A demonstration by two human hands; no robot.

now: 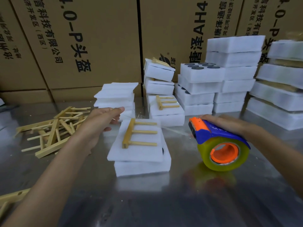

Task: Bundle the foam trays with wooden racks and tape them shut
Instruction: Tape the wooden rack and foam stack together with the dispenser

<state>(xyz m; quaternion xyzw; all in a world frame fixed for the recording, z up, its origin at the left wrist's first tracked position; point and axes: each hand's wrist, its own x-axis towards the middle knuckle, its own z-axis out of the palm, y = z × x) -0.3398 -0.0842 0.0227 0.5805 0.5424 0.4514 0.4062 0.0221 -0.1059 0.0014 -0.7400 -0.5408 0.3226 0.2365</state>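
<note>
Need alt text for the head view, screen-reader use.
A person's right hand grips a blue-and-orange tape dispenser beside a foam tray bundle topped with a wooden rack on a metal table, while the left hand hovers open beside it. Loose wooden racks lie left; stacked foam trays and cardboard boxes stand behind.

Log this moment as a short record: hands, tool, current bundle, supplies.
left hand: fingers extended, holding nothing, reaching toward the foam sheets
right hand: grips the tape dispenser from above
tape: a clear strand seems to run from the dispenser toward the bundle
bundle: foam sheet over a foam tray, one wooden rack lying on top
loose racks: heaped on the table's left
done bundles: stacked behind, racks on top
table: shiny metal
</note>
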